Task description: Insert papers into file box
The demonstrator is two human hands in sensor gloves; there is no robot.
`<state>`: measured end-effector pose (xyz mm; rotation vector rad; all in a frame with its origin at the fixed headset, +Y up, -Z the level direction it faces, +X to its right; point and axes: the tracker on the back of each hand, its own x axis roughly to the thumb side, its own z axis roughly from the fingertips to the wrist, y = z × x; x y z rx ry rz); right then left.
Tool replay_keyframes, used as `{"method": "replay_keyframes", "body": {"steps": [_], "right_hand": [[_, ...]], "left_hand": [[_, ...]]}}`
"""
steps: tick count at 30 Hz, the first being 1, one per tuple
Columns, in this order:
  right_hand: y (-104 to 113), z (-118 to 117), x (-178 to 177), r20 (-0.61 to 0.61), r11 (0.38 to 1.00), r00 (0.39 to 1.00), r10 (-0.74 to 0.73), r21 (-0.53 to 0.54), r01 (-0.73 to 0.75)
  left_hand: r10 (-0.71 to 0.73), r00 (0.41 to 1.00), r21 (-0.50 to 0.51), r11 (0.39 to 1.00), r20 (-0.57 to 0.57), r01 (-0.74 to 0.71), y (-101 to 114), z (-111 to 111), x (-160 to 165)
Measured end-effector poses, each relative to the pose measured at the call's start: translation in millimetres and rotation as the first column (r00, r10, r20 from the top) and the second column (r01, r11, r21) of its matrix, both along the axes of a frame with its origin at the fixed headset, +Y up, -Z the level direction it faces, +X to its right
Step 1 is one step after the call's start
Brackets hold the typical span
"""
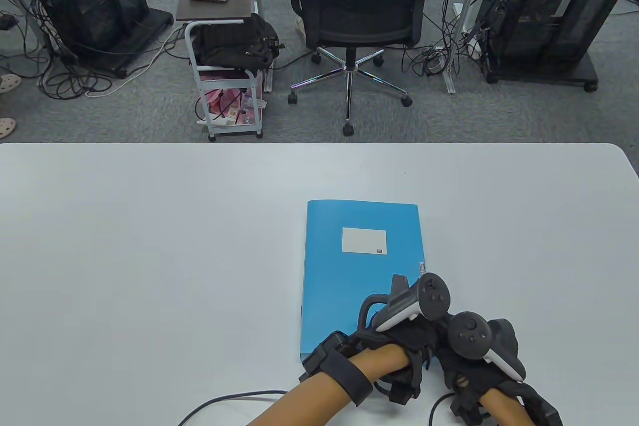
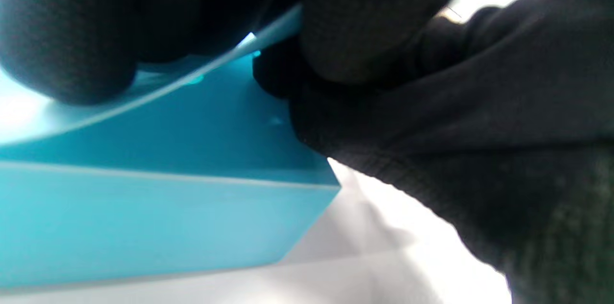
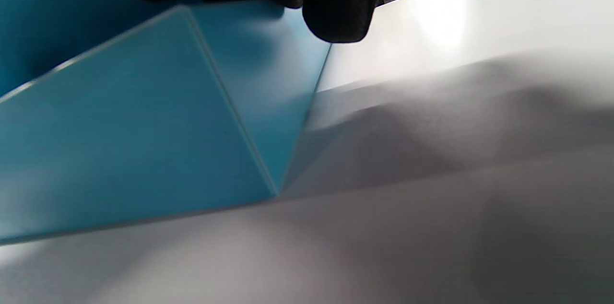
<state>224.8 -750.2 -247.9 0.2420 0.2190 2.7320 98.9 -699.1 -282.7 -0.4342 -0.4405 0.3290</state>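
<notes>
A blue file box [image 1: 359,256] with a white label lies flat and closed on the white table [image 1: 150,246]. No papers are in view. Both hands are at its near right corner. My left hand [image 1: 404,331] reaches across, and in the left wrist view its fingers [image 2: 72,30] pinch the thin lid edge [image 2: 216,62], raised a little off the box body [image 2: 144,208]. My right hand [image 1: 452,361] is just beside it. In the right wrist view its fingertips [image 3: 336,11] touch the top of the box [image 3: 120,141] at that corner; its grip is hidden.
An office chair [image 1: 359,21] and a small cart [image 1: 224,46] stand on the floor beyond the table's far edge. A black cable [image 1: 219,401] runs along the near edge, left of my left arm.
</notes>
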Motion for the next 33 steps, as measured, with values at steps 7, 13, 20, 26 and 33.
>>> {"method": "replay_keyframes", "body": {"steps": [7, 13, 20, 26, 33], "right_hand": [[15.7, 0.9, 13.6, 0.037, 0.993, 0.996, 0.085, 0.077, -0.088], [27.0, -1.0, 40.6, 0.211, 0.981, 0.977, -0.012, 0.194, -0.029], [13.0, -4.8, 40.1, 0.183, 0.993, 0.982, 0.034, 0.104, -0.054], [14.0, -5.5, 39.5, 0.171, 0.994, 0.983, 0.064, 0.082, -0.078], [11.5, -6.9, 41.4, 0.186, 0.992, 0.978, 0.091, 0.068, -0.105]], "left_hand": [[-0.043, 0.998, 0.123, 0.992, 0.039, 0.038, -6.2, 11.1, 4.5], [-0.216, 0.975, 0.271, 0.943, 0.058, 0.192, -12.7, 27.6, 21.8], [0.004, 1.000, 0.044, 0.999, -0.005, -0.004, 1.4, 22.9, -30.7], [0.246, 0.948, 0.230, 0.953, -0.202, -0.198, 13.7, 21.4, -158.5], [0.151, 0.896, 0.325, 0.946, -0.417, -0.008, -4.2, 18.6, -275.2]]}}
